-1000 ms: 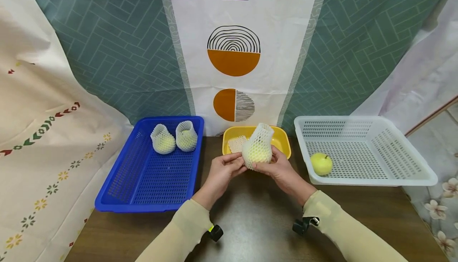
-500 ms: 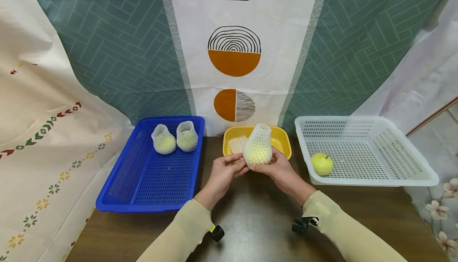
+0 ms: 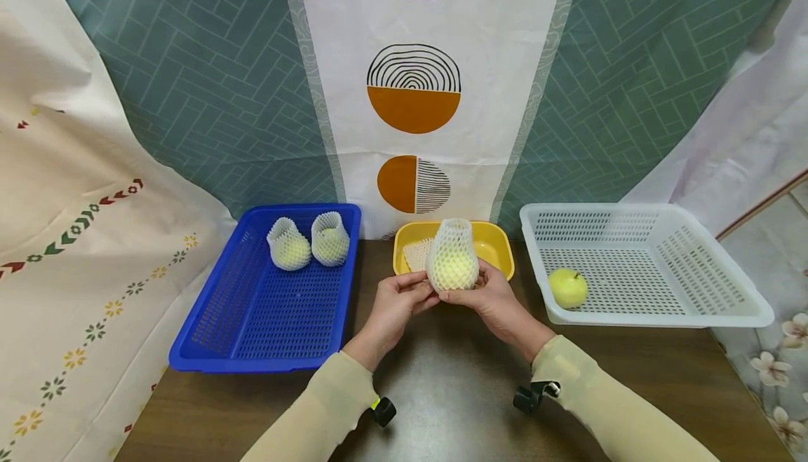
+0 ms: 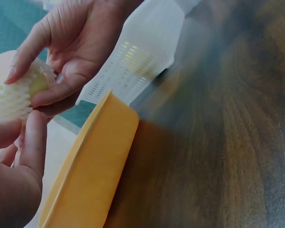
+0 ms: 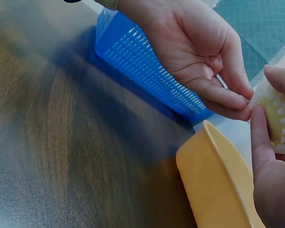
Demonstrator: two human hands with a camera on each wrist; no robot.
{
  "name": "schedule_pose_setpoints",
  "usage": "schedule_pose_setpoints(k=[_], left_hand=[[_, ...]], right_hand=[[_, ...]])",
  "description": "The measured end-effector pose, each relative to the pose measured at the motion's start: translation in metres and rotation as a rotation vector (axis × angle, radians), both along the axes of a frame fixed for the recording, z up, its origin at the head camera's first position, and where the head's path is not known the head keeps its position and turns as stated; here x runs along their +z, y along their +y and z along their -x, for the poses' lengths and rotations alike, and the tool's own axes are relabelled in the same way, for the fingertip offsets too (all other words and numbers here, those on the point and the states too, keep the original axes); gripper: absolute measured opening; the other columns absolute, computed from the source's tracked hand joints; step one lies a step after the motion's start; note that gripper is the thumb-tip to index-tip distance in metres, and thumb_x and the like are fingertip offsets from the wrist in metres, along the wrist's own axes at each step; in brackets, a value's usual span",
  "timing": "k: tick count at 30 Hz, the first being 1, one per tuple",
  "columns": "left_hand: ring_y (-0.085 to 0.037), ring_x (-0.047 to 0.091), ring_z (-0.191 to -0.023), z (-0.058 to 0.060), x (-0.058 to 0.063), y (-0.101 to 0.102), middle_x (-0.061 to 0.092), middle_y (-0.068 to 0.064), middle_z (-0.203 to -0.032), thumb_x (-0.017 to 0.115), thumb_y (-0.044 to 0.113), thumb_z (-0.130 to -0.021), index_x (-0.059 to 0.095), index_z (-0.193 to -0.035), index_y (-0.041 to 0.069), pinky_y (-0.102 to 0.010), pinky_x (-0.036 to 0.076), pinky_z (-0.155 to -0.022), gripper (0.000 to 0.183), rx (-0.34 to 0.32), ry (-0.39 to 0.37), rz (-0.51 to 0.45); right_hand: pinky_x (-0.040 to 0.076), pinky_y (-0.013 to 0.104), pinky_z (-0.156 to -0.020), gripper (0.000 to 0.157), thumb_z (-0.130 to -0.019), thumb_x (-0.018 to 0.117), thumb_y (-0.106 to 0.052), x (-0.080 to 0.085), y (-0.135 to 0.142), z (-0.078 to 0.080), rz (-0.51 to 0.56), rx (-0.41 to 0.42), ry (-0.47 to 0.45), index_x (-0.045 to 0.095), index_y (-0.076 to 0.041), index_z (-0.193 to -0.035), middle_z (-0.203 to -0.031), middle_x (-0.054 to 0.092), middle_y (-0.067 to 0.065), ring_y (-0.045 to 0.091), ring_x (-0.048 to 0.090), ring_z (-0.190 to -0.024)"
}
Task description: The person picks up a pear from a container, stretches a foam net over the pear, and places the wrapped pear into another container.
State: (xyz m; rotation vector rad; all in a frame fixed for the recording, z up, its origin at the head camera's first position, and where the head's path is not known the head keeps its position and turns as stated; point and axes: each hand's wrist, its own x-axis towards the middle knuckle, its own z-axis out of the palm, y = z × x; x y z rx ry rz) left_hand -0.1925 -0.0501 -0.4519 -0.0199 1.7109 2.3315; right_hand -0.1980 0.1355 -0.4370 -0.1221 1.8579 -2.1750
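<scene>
A round yellow-green fruit in a white foam net sleeve point(image 3: 453, 259) is held up in front of the yellow tray, the sleeve's narrow neck pointing upward. My left hand point(image 3: 394, 308) pinches the sleeve's lower left edge between thumb and fingertips. On the other side my right hand point(image 3: 495, 304) grips the netted fruit, thumb in front and fingers behind it. In the left wrist view, part of the fruit's skin shows at the sleeve's lower opening, beside the right hand point(image 4: 78, 52). Behind, the yellow tray point(image 3: 501, 248) contains flat foam netting point(image 3: 416, 254), partly hidden.
At left stands a blue basket point(image 3: 278, 322) with two netted fruits point(image 3: 290, 248) near its back. A white basket point(image 3: 637, 287) at right has one bare yellow-green fruit point(image 3: 568, 288) in its left front corner. A patterned cloth point(image 3: 410, 188) hangs behind the wooden table point(image 3: 442, 392).
The netted fruit has turned slightly, its neck going from leaning right to nearly upright. Both hands keep their hold in almost the same place.
</scene>
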Motion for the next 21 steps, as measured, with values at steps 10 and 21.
schedule_pose_setpoints(k=[10,21], left_hand=[[-0.017,0.058,-0.115,-0.007,0.018,0.004,0.06,-0.003,-0.127,0.068,0.03,-0.086,0.056,-0.129,0.015,-0.028,0.049,-0.094,0.047,0.127,0.317,0.122],[-0.02,0.064,-0.105,-0.001,0.031,0.0,0.064,-0.008,-0.12,0.075,0.032,-0.078,0.054,-0.128,0.016,-0.037,0.052,-0.088,0.056,0.041,0.218,0.1]], right_hand=[[0.053,0.029,-0.086,0.074,-0.062,0.087,-0.016,0.002,-0.004,0.001,-0.053,-0.051,0.038,0.05,-0.011,-0.126,-0.122,0.062,0.01,0.021,0.063,-0.105],[0.055,0.033,-0.081,0.074,-0.07,0.081,-0.013,0.012,-0.001,0.002,-0.106,0.029,0.137,0.046,-0.009,-0.135,-0.126,0.06,0.013,0.026,0.064,-0.107]])
